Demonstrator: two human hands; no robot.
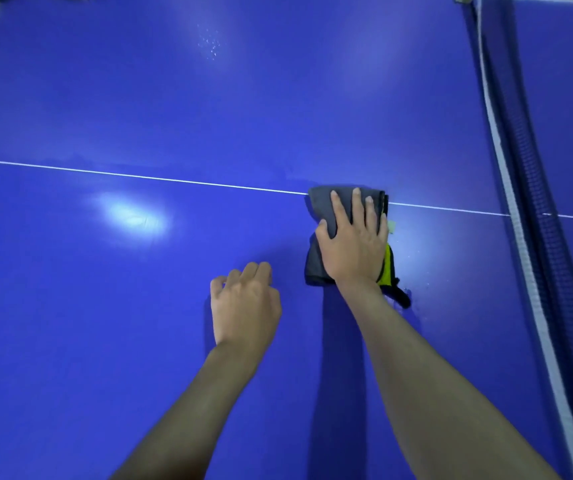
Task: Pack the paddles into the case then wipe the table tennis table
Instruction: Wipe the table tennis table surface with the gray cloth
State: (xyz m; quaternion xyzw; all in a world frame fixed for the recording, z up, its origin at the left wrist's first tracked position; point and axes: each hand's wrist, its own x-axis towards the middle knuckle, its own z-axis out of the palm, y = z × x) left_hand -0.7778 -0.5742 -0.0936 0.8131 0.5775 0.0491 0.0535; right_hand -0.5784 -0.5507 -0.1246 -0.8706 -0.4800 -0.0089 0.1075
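Wiping step under way: right hand (352, 244) flat, pressing folded grey cloth (323, 216) on glossy blue tabletop (139, 306); grip released. Left hand (243, 306) loosely curled, empty. Next: sweep toward unwiped droplets (210, 46).

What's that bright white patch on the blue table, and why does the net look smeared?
Head view: the patch is lamp glare on the glossy table; the net at the right edge is blurred and bowed by the wide lens; both arms cast soft shadows.

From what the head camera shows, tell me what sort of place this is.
Probably an indoor games or sports room: a blue table tennis table with its white centre line and net fills the view, and the right hand presses a grey cloth flat on it.
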